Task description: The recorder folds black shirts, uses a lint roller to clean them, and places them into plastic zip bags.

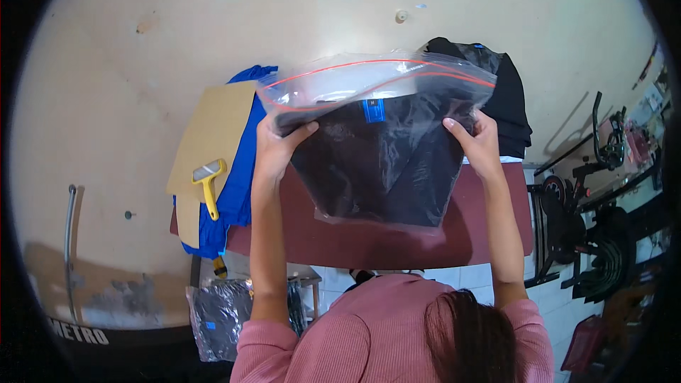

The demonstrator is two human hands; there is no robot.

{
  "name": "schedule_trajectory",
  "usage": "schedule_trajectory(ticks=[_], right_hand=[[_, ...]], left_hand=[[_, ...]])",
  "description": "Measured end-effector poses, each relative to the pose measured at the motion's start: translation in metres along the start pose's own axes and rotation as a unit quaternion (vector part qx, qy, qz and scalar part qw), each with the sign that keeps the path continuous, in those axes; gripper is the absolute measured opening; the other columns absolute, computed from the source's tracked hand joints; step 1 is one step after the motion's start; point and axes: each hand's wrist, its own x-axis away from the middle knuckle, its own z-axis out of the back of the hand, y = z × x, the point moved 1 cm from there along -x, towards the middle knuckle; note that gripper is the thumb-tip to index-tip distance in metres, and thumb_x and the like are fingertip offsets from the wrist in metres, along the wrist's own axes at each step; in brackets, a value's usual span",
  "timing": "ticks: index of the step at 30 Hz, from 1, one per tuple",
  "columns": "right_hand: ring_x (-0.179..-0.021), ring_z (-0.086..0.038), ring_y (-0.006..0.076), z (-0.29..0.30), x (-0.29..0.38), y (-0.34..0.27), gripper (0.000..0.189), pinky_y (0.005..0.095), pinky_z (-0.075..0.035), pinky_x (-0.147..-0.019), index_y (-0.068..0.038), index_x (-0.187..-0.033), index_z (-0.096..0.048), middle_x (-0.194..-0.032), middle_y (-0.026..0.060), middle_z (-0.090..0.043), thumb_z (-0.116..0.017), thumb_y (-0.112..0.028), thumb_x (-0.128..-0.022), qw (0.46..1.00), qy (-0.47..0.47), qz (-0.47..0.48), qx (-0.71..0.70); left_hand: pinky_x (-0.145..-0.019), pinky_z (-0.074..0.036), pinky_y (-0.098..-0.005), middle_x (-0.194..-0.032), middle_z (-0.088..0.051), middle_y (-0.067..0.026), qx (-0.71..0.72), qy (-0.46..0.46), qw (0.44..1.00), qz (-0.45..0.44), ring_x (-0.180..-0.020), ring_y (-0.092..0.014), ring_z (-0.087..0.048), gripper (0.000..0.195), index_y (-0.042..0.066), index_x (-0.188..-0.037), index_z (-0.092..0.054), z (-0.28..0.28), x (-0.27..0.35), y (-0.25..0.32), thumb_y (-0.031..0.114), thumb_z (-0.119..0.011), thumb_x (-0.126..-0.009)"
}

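Both my hands hold up a clear plastic zip bag (346,170) with a folded black garment (367,186) inside, above the dark red table (330,244). My left hand (282,141) grips the bag's left side, thumb in front. My right hand (476,138) grips its right side in the same way. The bag's mouth, edged with red zip lines, gapes at the top. A blue label (374,110) shows at the garment's neckline. Behind my right hand lies a stack of black garments (511,101).
Blue garments (234,191) lie at the table's left under a cardboard sheet (213,133), on which a yellow-handled lint roller (210,186) rests. Below left are bagged dark garments (221,314). A wall rises behind the table; an exercise bike (580,191) stands at the right.
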Motion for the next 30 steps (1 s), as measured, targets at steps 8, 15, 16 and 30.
schedule_trajectory(ticks=[8, 15, 16, 30], right_hand=[[-0.076, -0.057, 0.0143, -0.004, 0.008, -0.01, 0.019, 0.0273, -0.044, -0.073, 0.002, -0.084, -0.061, -0.081, 0.0056, -0.063, -0.064, 0.0, -0.065, 0.984, -0.026, 0.134, 0.114], [-0.104, -0.051, 0.0278, 0.037, 0.112, 0.058, 0.032, 0.0387, -0.036, -0.092, -0.005, -0.08, -0.065, -0.099, 0.008, -0.062, -0.053, 0.009, -0.053, 0.971, -0.225, -0.013, 0.08], [-0.106, -0.049, 0.0284, 0.042, 0.131, 0.079, 0.03, 0.039, -0.035, -0.093, -0.005, -0.08, -0.065, -0.101, 0.0078, -0.062, -0.055, 0.007, -0.055, 0.97, -0.218, -0.042, 0.099], [-0.079, -0.052, 0.0088, 0.059, 0.11, 0.122, 0.014, 0.0235, -0.042, -0.072, 0.001, -0.088, -0.059, -0.081, 0.0028, -0.059, -0.051, 0.001, -0.076, 0.952, -0.19, -0.204, 0.125]], left_hand=[[-0.07, -0.045, -0.026, -0.088, -0.06, -0.0088, -0.055, 0.044, 0.989, -0.133, -0.077, -0.016, -0.059, 0.018, 0.003, -0.074, -0.057, 0.023, 0.038, -0.005, -0.007, -0.065, -0.061], [-0.091, -0.038, -0.0366, -0.106, -0.059, -0.0131, -0.096, -0.117, 0.988, 0.043, -0.105, -0.027, -0.052, 0.02, 0.005, -0.076, -0.065, 0.042, 0.165, -0.076, -0.004, -0.06, -0.058], [-0.092, -0.037, -0.0372, -0.105, -0.059, -0.0124, -0.096, -0.138, 0.984, 0.066, -0.104, -0.027, -0.053, 0.021, 0.005, -0.078, -0.066, 0.035, 0.181, -0.089, -0.004, -0.06, -0.06], [-0.08, -0.039, -0.0258, -0.091, -0.058, -0.0052, 0.028, -0.062, 0.979, 0.193, -0.087, -0.012, -0.053, 0.019, 0.0, -0.097, -0.059, -0.011, 0.153, -0.12, 0.006, -0.06, -0.079]])
